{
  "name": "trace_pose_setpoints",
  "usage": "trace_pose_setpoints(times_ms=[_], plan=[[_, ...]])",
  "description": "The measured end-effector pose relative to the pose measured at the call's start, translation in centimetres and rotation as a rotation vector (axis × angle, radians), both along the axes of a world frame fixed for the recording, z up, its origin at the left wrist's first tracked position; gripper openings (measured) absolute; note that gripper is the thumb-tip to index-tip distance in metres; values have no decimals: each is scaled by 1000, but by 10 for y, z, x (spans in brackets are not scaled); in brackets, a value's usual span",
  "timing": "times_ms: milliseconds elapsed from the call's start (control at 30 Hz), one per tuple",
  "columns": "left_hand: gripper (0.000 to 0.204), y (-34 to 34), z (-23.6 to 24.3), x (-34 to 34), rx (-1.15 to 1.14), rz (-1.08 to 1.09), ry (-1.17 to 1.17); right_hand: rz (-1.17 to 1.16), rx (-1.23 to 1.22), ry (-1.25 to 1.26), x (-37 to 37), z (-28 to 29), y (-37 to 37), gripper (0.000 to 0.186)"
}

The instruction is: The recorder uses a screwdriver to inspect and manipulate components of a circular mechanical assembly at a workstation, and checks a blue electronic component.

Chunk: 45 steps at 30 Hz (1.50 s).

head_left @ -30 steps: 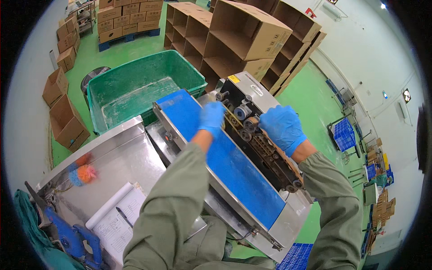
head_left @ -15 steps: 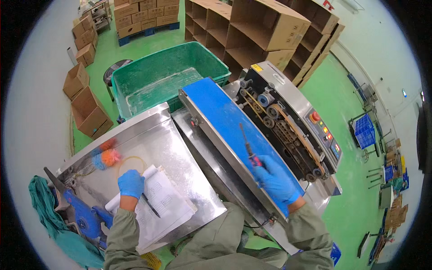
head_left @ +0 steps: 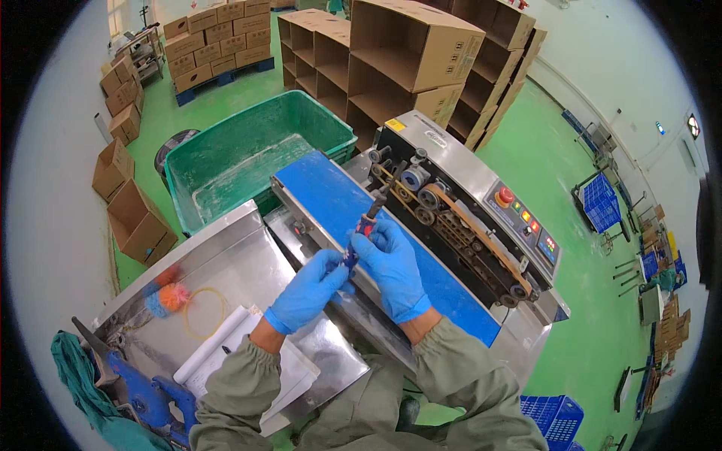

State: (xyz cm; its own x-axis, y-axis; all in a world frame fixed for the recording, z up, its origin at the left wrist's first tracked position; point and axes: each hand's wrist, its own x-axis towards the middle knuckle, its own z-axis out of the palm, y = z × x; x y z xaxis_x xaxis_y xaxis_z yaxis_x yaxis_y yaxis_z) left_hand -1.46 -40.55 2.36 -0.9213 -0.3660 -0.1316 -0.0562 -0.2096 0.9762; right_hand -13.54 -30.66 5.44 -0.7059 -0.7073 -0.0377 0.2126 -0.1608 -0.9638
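Observation:
Both of my hands wear blue gloves and meet over the near edge of the blue conveyor belt (head_left: 444,297). In them is a screwdriver (head_left: 366,225) with a red and dark handle, its dark shaft tilted up and away over the belt. My right hand (head_left: 392,267) has its fingers wrapped round the handle. At the handle's lower end, my left hand (head_left: 310,292) pinches it between thumb and fingers. Beyond the belt stands the steel sealing machine (head_left: 451,161), its pulleys and drive belts exposed. Papers (head_left: 289,368) with a pen (head_left: 226,349) lie on the steel table to the left.
A green tub (head_left: 248,161) stands behind the steel table (head_left: 233,263). Pom-poms (head_left: 169,299) and a yellow ring-shaped band (head_left: 188,331) lie on that table, with a blue tool (head_left: 147,368) at its left edge. Cardboard boxes (head_left: 417,52) stand at the back; a blue crate (head_left: 553,417) sits lower right.
My left hand has left the papers and moved right to take the screwdriver's handle end. My right hand has brought the screwdriver left. The view has shifted.

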Motion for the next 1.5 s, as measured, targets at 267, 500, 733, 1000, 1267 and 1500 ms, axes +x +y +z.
trace_pose_setpoints(times_ms=[267,500,733,1000,1267,1500], plan=[[34,-148,15,-68,-819,383,16,-431,508,1382,-147,29,7,20],[31,-192,66,-197,-1338,-1,-63,-10,702,1224,-213,34,-1,32],[36,-194,70,-265,-1398,-351,-111,-54,858,1397,-212,28,-13,32],[40,-179,39,-282,-1015,6,12,-121,953,1406,-211,26,-17,33],[43,-140,-1,-305,-604,444,152,-159,1040,1477,-200,28,-26,28],[42,-124,8,-298,-698,514,97,-203,1042,1490,-195,19,-27,27]])
